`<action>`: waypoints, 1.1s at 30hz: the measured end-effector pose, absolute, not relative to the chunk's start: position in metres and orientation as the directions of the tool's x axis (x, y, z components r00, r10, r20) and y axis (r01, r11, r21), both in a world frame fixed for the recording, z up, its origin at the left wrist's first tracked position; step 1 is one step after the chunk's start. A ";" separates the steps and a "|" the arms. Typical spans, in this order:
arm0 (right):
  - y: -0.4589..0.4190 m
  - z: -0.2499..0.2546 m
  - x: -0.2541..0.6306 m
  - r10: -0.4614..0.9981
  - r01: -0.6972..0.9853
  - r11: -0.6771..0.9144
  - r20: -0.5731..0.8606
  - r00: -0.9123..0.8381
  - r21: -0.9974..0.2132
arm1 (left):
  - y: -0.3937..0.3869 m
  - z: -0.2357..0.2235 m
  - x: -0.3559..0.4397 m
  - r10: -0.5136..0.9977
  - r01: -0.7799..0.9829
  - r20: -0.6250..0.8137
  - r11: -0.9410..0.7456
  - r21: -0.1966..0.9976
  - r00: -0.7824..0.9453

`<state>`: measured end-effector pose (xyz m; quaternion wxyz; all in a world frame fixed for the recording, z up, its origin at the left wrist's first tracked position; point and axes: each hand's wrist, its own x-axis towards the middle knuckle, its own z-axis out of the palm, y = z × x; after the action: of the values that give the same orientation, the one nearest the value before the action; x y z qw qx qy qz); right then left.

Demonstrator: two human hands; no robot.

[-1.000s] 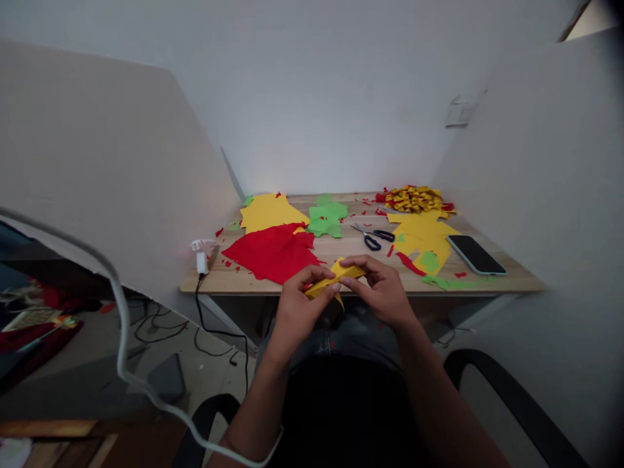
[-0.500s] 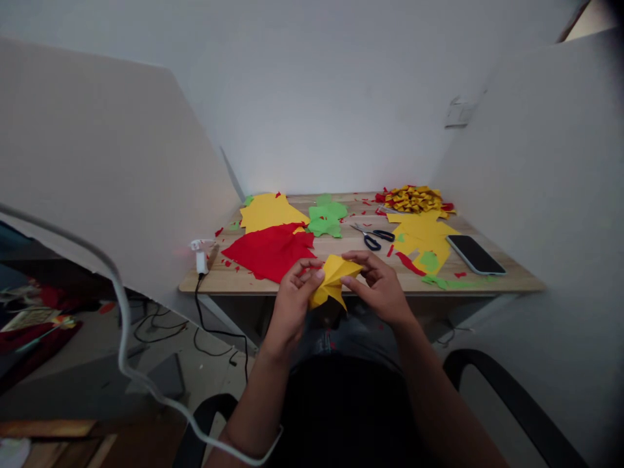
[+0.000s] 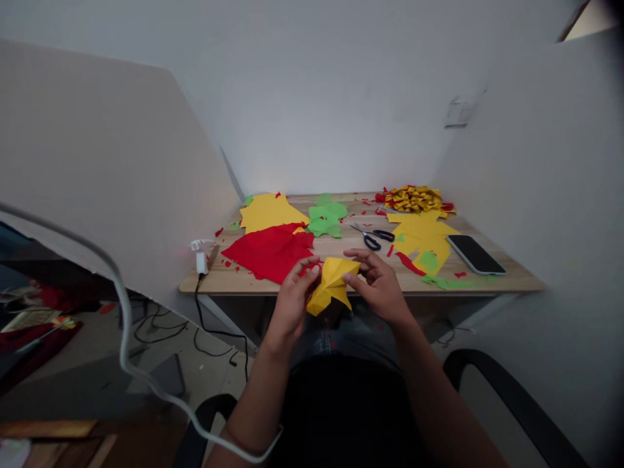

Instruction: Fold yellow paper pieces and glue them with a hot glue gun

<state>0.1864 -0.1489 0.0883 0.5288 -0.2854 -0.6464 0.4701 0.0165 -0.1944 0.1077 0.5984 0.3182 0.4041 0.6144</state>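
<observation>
A folded piece of yellow paper [image 3: 334,281] with creases and pointed corners is held over the table's front edge, above my lap. My right hand [image 3: 381,289] grips its right side, the thumb on the near face and the fingers behind. At the paper's left edge is my left hand [image 3: 292,296], thumb and fingers curled round that side; the exact contact is partly hidden. Just behind lies red paper [image 3: 268,252]. Scissors [image 3: 373,237] with dark handles rest beyond my right hand.
On the wooden table [image 3: 234,283] lie yellow paper [image 3: 271,210], green pieces [image 3: 327,217], a yellow cut sheet [image 3: 424,235], a phone [image 3: 476,254] and a pile of folded yellow and red pieces [image 3: 416,199]. A white cable [image 3: 124,325] crosses the left; chair armrests flank me.
The yellow paper has turned slightly and its lower corners sit a little lower. My left thumb has slid back toward the paper's left edge; my right hand has barely shifted.
</observation>
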 end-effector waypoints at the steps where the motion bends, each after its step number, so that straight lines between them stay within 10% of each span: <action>1: -0.149 0.088 0.186 0.865 -0.124 0.397 0.416 -0.280 -0.909 | -0.195 0.107 0.017 0.993 -0.471 -0.111 0.081 0.878 -0.035; 13: -0.148 0.087 0.188 0.836 -0.160 0.407 0.437 -0.330 -0.899 | -0.193 0.104 0.014 0.989 -0.587 -0.101 0.145 0.796 0.107; 33: -0.148 0.088 0.186 0.858 -0.242 0.315 0.384 -0.341 -0.918 | -0.185 0.093 0.010 0.978 -0.240 0.136 -0.096 0.966 0.159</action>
<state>0.1859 -0.1481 0.0879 0.5182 -0.2469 -0.6237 0.5306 0.0103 -0.1854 0.0927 0.5662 0.5086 0.3627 0.5377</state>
